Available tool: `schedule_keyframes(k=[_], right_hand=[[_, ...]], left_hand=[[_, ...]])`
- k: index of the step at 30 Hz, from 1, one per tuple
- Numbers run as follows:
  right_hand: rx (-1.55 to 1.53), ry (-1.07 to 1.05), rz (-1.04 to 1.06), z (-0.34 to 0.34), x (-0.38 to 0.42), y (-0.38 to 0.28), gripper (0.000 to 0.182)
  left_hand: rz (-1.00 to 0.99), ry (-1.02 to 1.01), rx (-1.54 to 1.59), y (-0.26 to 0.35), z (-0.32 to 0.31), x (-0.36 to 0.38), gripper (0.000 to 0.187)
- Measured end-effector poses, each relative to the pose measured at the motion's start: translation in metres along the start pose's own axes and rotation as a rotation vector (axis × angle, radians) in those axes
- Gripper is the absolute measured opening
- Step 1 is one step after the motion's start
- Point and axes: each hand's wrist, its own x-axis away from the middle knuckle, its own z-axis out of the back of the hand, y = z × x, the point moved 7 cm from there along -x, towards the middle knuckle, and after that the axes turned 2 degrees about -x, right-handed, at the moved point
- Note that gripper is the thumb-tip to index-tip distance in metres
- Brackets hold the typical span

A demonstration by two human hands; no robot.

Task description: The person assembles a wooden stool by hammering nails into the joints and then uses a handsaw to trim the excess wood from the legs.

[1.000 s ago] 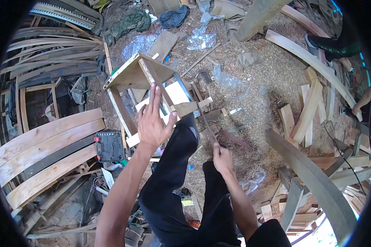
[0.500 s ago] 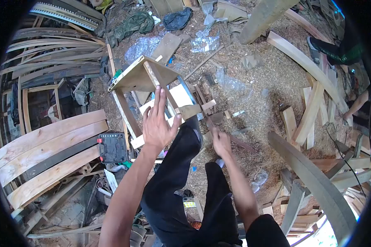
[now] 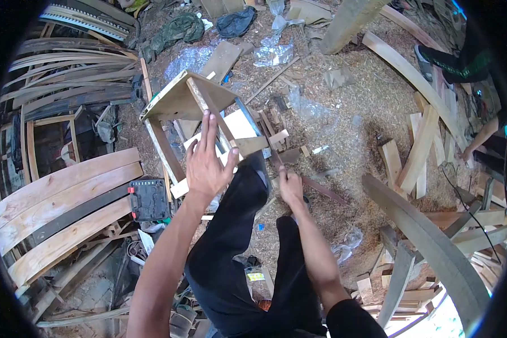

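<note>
My left hand (image 3: 204, 167) lies with fingers stretched out along the wooden bar of a small box-like wooden frame (image 3: 207, 107), its thumb apart near a short crosspiece. The frame is tilted and leans by my left knee. A wooden strip (image 3: 250, 145) sticks out from it to the right, over my raised leg. My right hand (image 3: 290, 186) is closed round the near end of a thin dark tool that looks like a handsaw (image 3: 275, 154), seen nearly edge-on. Its blade crosses the strip close to a pale wood end (image 3: 279, 137). The handle is mostly hidden by my fingers.
A black tool case (image 3: 149, 200) and stacked curved planks (image 3: 62, 183) are at left. Large curved timbers (image 3: 422, 236) stand at right. Offcuts, plastic sheeting (image 3: 310, 107) and shavings cover the ground. Another person's hand (image 3: 467, 153) and shoe show at the right edge.
The whole view has shifted slightly, things appearing a little further left and up. My right hand has moved slightly along with the saw; my left hand stays on the frame.
</note>
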Motion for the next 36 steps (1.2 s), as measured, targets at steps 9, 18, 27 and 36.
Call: schedule_keyframes(k=[9,18,27,36], right_hand=[[0.049,-0.025,0.019,0.03,0.048,0.009,0.057],[-0.009,-0.073,-0.025,-0.002,-0.013,0.005,0.064],[0.011,-0.082,-0.021,0.026,0.033,0.0,0.063],[-0.01,-0.102,-0.037,0.006,-0.007,-0.007,0.061]], left_hand=[[-0.021,0.03,0.009,-0.002,-0.002,0.0,0.079],[-0.051,0.064,-0.014,0.002,0.0,-0.002,0.074],[-0.012,0.012,0.025,-0.002,-0.004,0.001,0.079],[-0.034,0.032,-0.048,0.001,0.003,-0.001,0.077]])
